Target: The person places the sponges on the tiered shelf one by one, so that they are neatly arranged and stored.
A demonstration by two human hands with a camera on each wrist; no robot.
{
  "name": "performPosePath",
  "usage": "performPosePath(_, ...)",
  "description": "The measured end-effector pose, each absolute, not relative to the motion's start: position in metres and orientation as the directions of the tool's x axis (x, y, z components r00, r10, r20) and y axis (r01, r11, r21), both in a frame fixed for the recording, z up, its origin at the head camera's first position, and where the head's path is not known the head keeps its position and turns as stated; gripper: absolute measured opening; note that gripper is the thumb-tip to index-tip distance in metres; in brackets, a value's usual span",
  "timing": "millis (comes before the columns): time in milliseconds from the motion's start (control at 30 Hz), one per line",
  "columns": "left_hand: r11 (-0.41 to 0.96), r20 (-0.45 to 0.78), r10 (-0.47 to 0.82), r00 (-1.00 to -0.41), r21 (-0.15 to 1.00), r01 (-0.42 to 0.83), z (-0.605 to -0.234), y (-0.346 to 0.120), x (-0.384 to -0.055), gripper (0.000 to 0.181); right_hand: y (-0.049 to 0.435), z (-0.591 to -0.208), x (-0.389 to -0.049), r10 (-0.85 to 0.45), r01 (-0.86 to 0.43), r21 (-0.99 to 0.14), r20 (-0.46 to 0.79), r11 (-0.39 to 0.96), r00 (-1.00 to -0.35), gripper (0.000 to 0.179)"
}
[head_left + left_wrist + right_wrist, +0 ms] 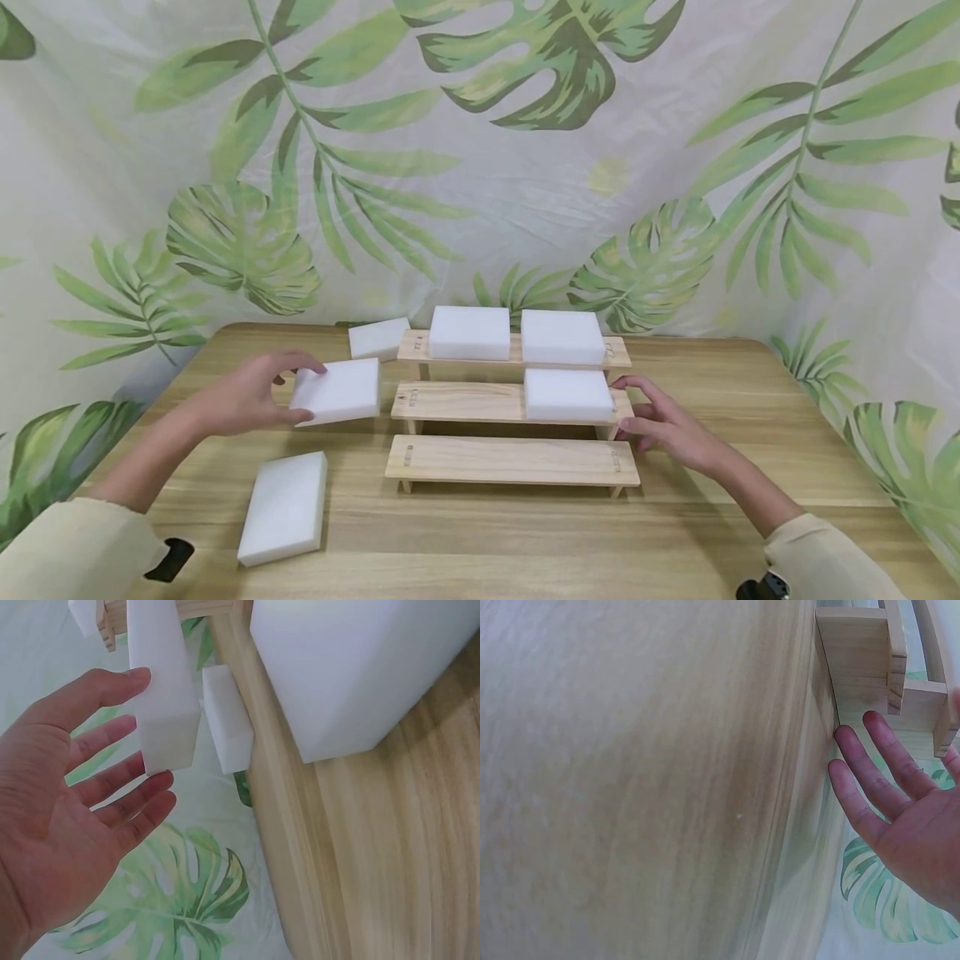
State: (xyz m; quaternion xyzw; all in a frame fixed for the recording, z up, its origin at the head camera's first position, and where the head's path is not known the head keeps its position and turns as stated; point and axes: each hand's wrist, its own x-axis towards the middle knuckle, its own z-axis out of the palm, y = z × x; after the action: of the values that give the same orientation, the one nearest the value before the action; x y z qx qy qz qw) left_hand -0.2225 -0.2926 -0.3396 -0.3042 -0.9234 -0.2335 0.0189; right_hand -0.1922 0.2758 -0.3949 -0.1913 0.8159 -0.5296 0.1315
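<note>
My left hand (247, 392) pinches a white foam block (341, 390) by its left end, thumb at the front and fingers behind. In the left wrist view the thumb lies on one face of this block (161, 690), with the other fingers spread below. My right hand (671, 429) is at the right end of the middle step of a three-step wooden stand (457, 402), forefinger and thumb on either side of the board's end. Its other fingers (866, 772) extend loosely in the right wrist view. On that step, a white block (568, 395) sits at the right.
Two white blocks, a left one (470, 333) and a right one (562, 337), stand on the top step. The front step (510, 461) is bare. Another block (378, 338) lies behind my left hand, and one more (285, 508) near the front left of the wooden table (465, 542).
</note>
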Motion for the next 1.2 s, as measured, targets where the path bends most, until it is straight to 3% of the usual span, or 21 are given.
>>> performPosePath(467,0.698,0.251,0.562,-0.788,0.367,0.615,-0.333,-0.288,-0.219,0.051,0.277,-0.396,-0.192,-0.446,-0.165,-0.915,-0.018,0.369,-0.895,0.05)
performPosePath(1200,0.654,0.258,0.617,-0.743,0.358,0.667,-0.32,-0.28,-0.213,0.05,0.276,-0.396,-0.194,-0.438,-0.16,-0.916,-0.02,0.368,-0.899,0.05)
